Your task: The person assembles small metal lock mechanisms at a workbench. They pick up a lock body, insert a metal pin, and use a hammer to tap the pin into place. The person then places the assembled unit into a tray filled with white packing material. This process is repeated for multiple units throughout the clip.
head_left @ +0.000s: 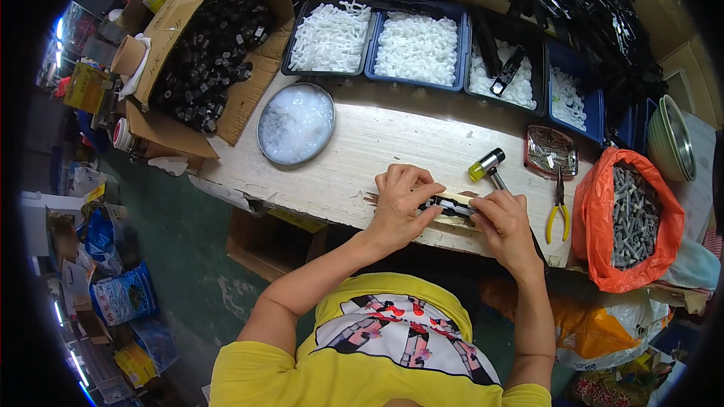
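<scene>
Near the bench's front edge, both my hands work at a long, narrow black part (450,206) with a pale strip along it. My left hand (401,200) is closed, thumb and fingers pinching the part's left end. At the other end, the fingertips of my right hand (505,227) press together on it. What exactly lies under the right fingertips is hidden. Just beyond the right hand lies a hammer (487,165) with a yellow face and a dark head. Its metal shaft runs toward that hand and passes partly out of sight.
Bins of small white plastic pieces (417,49) line the back. A round tray of whitish gel (296,123) and a carton of black parts (211,53) are left. Rightward are yellow-handled pliers (558,215), a box of metal pins (550,152) and a red bag of grey screw-like pieces (592,237).
</scene>
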The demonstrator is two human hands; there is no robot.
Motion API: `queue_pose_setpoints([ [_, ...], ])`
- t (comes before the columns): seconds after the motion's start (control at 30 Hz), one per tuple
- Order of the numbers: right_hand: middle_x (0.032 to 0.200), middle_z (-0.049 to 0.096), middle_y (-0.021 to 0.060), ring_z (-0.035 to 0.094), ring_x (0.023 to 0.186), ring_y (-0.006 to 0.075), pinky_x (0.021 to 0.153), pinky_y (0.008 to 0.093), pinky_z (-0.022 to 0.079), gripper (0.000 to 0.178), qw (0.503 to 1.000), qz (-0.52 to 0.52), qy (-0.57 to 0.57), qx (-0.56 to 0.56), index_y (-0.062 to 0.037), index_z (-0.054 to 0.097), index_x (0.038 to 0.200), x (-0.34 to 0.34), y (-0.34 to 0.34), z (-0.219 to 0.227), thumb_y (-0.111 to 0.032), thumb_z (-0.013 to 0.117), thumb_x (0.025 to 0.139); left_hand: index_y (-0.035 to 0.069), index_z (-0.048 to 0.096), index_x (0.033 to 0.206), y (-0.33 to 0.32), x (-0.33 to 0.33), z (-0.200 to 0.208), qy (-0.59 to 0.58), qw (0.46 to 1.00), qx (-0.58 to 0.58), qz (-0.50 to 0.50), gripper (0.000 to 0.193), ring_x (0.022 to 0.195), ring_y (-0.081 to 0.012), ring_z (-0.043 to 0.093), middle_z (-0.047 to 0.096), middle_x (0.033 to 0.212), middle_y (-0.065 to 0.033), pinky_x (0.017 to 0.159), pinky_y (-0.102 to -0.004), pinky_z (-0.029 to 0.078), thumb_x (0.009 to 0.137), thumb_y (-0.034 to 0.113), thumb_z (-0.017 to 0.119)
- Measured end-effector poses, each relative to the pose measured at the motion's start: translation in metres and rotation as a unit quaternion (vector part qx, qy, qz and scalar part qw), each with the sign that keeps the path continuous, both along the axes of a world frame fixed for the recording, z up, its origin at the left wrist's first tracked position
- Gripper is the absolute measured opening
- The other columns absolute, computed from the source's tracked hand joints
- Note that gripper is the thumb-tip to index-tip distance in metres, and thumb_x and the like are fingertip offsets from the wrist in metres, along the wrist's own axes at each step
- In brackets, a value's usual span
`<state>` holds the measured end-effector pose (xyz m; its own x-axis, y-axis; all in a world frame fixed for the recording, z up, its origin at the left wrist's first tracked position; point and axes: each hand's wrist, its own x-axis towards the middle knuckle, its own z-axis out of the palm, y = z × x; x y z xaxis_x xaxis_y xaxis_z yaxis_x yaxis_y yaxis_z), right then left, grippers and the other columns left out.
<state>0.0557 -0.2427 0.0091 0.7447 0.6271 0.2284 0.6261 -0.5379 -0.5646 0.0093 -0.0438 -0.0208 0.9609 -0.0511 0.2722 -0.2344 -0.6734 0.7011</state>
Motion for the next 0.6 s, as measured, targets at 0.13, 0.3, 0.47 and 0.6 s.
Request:
queue_pose_setpoints([
  [0.13,0.078,0.054,0.0046,0.051,0.075,0.0206,0.067,0.0330,0.032,0.020,1.000,0.003,0.009,-0.003,-0.0064,0.060,0.090,0.0009,-0.0015,-0.0020,-0.004,0.065,0.071,0.010,0.064,0.096,0.0009,-0.0003,-0.0006,0.002,1.000,-0.006,-0.001,0.031,0.096,-0.0199,0.043,0.054,0.097,-0.0023,0.083,-0.0353,0.027,0.066,0.013,0.071],
  [0.3,0.079,0.055,0.0044,0.051,0.076,0.0210,0.067,0.0330,0.032,0.020,1.000,0.010,0.000,0.011,-0.0069,0.060,0.090,0.0005,-0.0011,-0.0042,-0.004,0.064,0.071,0.010,0.064,0.096,0.0017,-0.0003,-0.0010,0.002,1.000,-0.003,-0.004,0.031,0.095,-0.0199,0.043,0.054,0.097,-0.0023,0.083,-0.0350,0.027,0.067,0.014,0.071],
  [0.47,0.078,0.053,0.0043,0.051,0.077,0.0211,0.068,0.0336,0.032,0.019,1.000,0.016,-0.005,0.003,-0.0078,0.060,0.089,0.0013,-0.0008,-0.0055,-0.004,0.064,0.071,0.011,0.064,0.095,0.0011,-0.0002,-0.0002,-0.003,1.000,-0.001,-0.004,0.029,0.094,-0.0200,0.043,0.054,0.096,-0.0023,0.082,-0.0353,0.027,0.067,0.014,0.071],
  [0.6,0.080,0.054,0.0043,0.051,0.078,0.0212,0.068,0.0329,0.032,0.020,1.000,0.015,0.000,0.000,-0.0071,0.060,0.090,0.0007,-0.0012,-0.0045,-0.003,0.064,0.071,0.013,0.066,0.086,0.0010,-0.0005,-0.0014,-0.038,0.999,0.009,-0.019,0.022,0.092,-0.0200,0.045,0.054,0.092,-0.0013,0.080,-0.0360,0.028,0.065,0.012,0.071],
])
